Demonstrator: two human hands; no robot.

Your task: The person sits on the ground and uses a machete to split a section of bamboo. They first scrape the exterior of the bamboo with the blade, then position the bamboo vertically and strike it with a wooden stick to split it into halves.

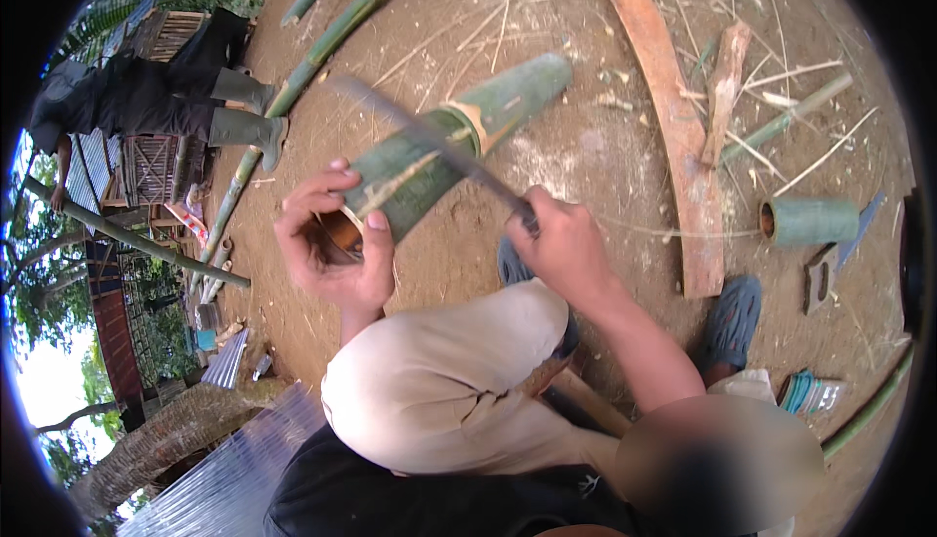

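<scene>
My left hand (342,244) grips the near open end of a green bamboo section (405,185), thumb on the rim and fingers around the wall. The section slants away to the upper right, with a pale, shaved band (473,119) at its node. In my right hand (566,249) is the handle of a long-bladed knife (429,137), its dark blade slightly blurred. The blade crosses over the bamboo near the node, pointing to the upper left; whether it touches cannot be told. Below the bamboo is my bent knee in beige trousers (439,371).
A reddish-brown plank (664,98) lies to the right, beside a wood offcut (727,88). Beyond are a short bamboo piece (810,222) and a handsaw (822,278). Long bamboo poles (332,44) and split strips lie on the ground. At left another person (146,93) holds a pole (146,239).
</scene>
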